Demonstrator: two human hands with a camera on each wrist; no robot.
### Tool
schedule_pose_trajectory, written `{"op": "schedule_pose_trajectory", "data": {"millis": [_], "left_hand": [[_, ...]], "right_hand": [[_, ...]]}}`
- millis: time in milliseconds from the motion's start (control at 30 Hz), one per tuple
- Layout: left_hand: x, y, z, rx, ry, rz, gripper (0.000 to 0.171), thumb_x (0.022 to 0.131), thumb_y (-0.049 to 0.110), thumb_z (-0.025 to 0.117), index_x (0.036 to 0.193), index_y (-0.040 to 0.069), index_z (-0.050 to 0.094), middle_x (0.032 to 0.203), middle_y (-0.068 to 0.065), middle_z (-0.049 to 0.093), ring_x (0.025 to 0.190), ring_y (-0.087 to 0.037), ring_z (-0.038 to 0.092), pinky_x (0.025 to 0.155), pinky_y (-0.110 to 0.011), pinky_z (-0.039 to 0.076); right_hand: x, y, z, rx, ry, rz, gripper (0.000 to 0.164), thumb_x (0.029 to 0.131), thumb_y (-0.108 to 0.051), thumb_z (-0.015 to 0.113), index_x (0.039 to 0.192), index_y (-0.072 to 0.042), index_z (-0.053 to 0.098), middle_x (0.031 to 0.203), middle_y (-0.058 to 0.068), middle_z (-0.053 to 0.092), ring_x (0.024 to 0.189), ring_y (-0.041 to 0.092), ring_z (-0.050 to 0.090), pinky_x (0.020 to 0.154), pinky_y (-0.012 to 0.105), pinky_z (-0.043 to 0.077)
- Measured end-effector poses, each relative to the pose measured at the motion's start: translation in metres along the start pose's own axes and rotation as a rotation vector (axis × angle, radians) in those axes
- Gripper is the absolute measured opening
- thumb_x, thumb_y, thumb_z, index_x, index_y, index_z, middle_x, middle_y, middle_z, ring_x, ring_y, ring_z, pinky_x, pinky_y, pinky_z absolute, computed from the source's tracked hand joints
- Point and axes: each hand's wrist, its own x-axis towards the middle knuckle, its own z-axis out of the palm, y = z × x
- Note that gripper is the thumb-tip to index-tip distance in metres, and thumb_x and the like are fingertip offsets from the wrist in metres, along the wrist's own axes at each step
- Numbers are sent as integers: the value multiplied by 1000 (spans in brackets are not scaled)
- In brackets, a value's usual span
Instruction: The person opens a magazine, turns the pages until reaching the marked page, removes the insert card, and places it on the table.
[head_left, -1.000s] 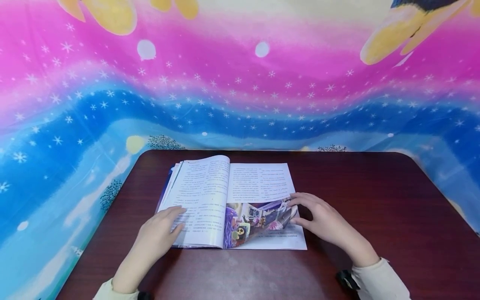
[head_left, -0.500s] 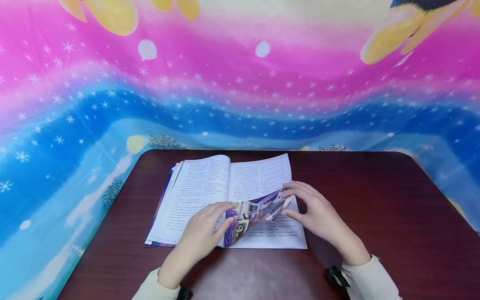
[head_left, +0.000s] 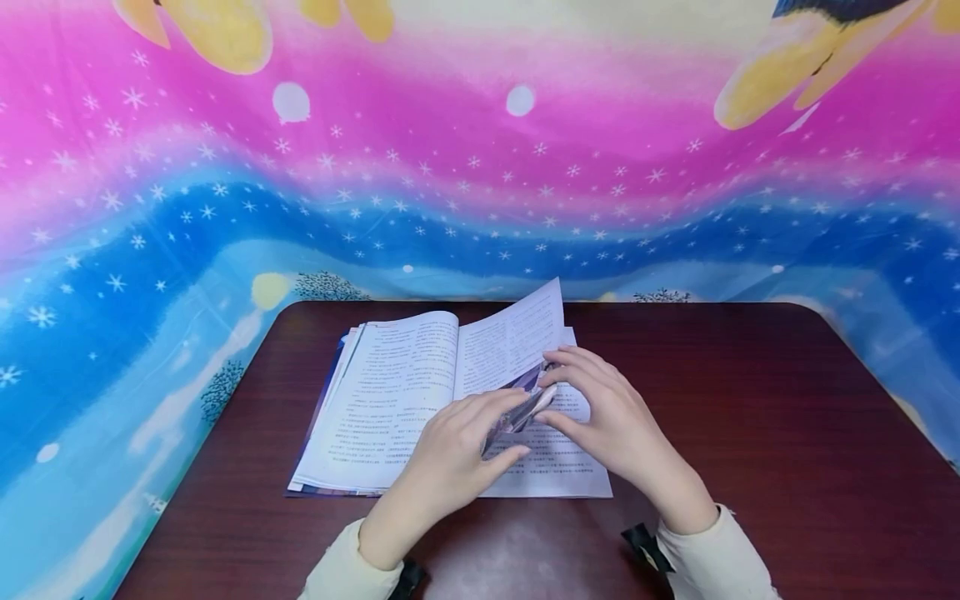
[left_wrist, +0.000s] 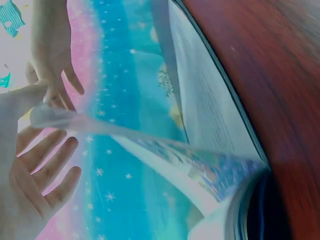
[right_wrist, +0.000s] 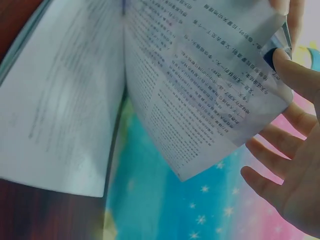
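An open magazine (head_left: pixel 382 408) lies on the table, printed text covering both sides. One right-hand page (head_left: pixel 517 333) is lifted off the stack, its far corner standing up and its near part bent. My right hand (head_left: pixel 615 421) pinches this page's outer edge, thumb on the underside and fingers on the upper face. My left hand (head_left: pixel 450 454) is at the near part of the same page, which passes between its thumb and fingers. In the right wrist view the lifted page (right_wrist: pixel 200 85) shows text on its underside. The left wrist view shows its glossy picture side (left_wrist: pixel 200 165).
A dark reddish-brown table (head_left: pixel 750 417) extends on both sides of the magazine. Behind it hangs a colourful cloth (head_left: pixel 480 208) with snowflakes. Below the raised page lies another text page (head_left: pixel 570 479).
My left hand has moved right from the left-hand page to the lifted page. My right hand has raised that page's edge and brought it leftward.
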Motion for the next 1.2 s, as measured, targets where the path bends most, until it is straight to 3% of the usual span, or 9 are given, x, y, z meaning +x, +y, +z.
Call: {"op": "schedule_pose_trajectory", "data": {"millis": [100,367,700,967,1200], "left_hand": [[3,1,3,0,20,24,55,85,21,81,135,15,60,133,2,62,120,-15,59,101,-34,48],[2,0,1,10,62,5,57,81,-5,73,133,18,62,129,2,65,116,-15,62,97,-34,51],[-6,-10,-13,61,87,-38,49,90,1,68,136,17,61,134,1,61,117,-18,62,91,-39,54],[-26,-30,-26,133,139,-64,52,88,1,71,136,15,60,135,-2,60,119,-21,60,93,-43,52],[-45,-43,-41,230,241,-105,59,83,-4,75,137,13,60,129,-3,64,110,-23,65,88,-43,54]], "right_hand": [[2,-5,-1,-13,15,-18,38,74,-24,89,106,-17,69,136,5,59,136,28,43,107,58,35],[3,-9,-2,-15,33,-26,46,75,-26,88,115,-16,69,136,4,59,135,28,45,106,56,37],[-4,-5,-7,-11,82,-29,51,81,-18,84,128,-13,65,140,4,57,132,25,49,104,52,41],[-18,9,-6,-46,0,51,41,86,-20,79,125,-14,67,138,4,59,129,29,51,103,54,41],[-29,25,-5,-70,-47,97,38,88,-22,77,123,-15,67,135,2,60,126,27,53,101,53,43]]}}
